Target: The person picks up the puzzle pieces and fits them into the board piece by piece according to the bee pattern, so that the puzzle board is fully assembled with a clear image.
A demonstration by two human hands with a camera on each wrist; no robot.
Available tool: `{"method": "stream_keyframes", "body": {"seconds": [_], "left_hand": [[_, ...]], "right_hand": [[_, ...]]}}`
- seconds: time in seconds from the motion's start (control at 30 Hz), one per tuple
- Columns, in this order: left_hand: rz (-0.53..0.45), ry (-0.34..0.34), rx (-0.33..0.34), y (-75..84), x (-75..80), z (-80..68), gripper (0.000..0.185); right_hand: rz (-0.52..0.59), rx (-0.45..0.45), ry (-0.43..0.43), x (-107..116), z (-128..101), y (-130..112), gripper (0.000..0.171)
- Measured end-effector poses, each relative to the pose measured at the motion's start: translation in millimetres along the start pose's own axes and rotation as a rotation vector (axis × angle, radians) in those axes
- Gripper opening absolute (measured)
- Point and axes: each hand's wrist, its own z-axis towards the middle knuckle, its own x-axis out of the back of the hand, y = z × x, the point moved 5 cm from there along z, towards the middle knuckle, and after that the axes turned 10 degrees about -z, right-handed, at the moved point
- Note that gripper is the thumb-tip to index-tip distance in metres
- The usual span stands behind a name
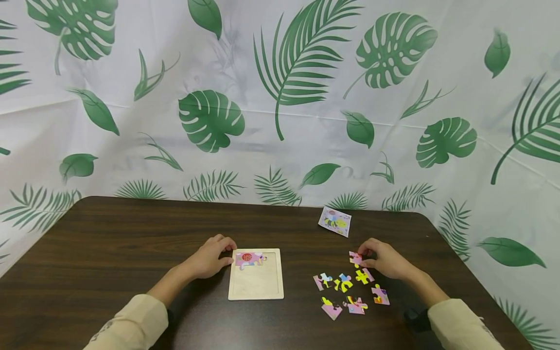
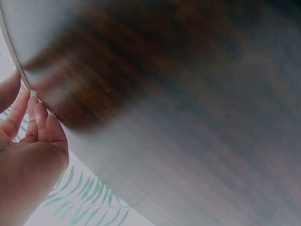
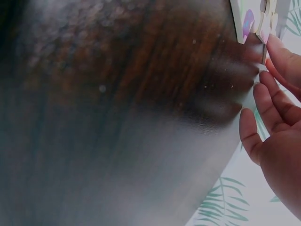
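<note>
A square wooden puzzle tray (image 1: 255, 287) lies on the table, with joined pink pieces (image 1: 251, 258) along its far inner edge. My left hand (image 1: 212, 257) holds the tray at its far left corner, thumb and forefinger against the rim. In the left wrist view, that hand (image 2: 35, 141) meets the tray's thin edge (image 2: 13, 54). Right of the tray, my right hand (image 1: 387, 258) pinches a pink puzzle piece (image 1: 354, 258) between thumb and fingers. The right wrist view shows this hand (image 3: 282, 127) low over the table, the piece mostly hidden there.
Loose puzzle pieces lie between the tray and my right hand, among them a yellow-and-blue one (image 1: 344, 283) and a pink one (image 1: 380, 295). Farther back is a picture card with a bee (image 1: 335, 221). A leaf-patterned cloth (image 1: 271, 160) hangs behind the dark wooden table (image 1: 131, 233).
</note>
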Motion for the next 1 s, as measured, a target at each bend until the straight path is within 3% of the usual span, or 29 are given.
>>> {"method": "stream_keyframes", "body": {"seconds": [1.0], "left_hand": [[0.0, -0.017, 0.013, -0.1, 2.3, 0.8, 0.018]], "right_hand": [[-0.034, 0.056, -0.004, 1.0, 2.9, -1.3, 0.017]]}}
